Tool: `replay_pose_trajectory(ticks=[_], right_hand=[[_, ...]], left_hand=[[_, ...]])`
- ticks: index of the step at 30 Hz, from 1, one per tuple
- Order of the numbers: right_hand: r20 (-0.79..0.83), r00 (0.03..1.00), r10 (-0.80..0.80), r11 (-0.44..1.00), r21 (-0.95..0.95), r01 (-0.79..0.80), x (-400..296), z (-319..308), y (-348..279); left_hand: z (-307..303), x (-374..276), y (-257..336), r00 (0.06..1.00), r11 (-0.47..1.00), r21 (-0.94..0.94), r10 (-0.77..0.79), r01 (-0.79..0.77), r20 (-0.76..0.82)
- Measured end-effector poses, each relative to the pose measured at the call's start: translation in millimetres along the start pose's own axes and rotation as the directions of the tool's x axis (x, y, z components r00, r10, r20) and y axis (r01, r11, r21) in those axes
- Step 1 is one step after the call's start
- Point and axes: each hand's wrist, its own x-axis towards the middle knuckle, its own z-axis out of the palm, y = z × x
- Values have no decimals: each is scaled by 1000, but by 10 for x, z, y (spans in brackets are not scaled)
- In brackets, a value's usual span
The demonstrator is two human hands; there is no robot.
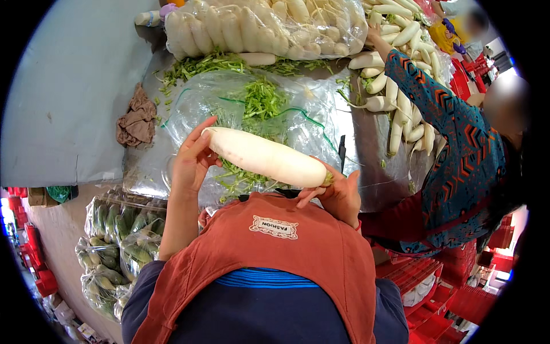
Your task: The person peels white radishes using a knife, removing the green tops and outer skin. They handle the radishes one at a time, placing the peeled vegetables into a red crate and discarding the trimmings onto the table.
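Observation:
A large white daikon radish point(266, 158) lies across both hands in front of my chest, slightly tilted. My left hand point(195, 150) grips its narrower end between thumb and fingers. At the other end, near the short green stub, my right hand point(333, 189) holds it with fingers beneath. Under the radish a clear plastic bag point(296, 124) with a green edge line is spread on the metal table point(142, 172), among cut green stems point(263, 99). A black-handled tool, perhaps a knife point(342, 150), rests to the right of the bag.
A clear bag packed with daikons point(258, 32) stands at the table's back. Loose daikons point(401, 103) are heaped at the right, where a co-worker's hand point(373, 34) reaches in. A brown cloth point(136, 118) lies left; bagged green vegetables point(114, 245) are below left, red crates point(412, 275) lower right.

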Motion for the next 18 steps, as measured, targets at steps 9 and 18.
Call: replay_pose_trajectory(ticks=[9, 18], right_hand=[[-30, 999, 11, 962, -273, -19, 8, -131, -90], [-34, 988, 147, 970, -188, -151, -4, -258, -210]], left_hand=[[-16, 47, -81, 994, 858, 506, -109, 87, 14], [53, 261, -99, 987, 638, 763, -160, 106, -4]])
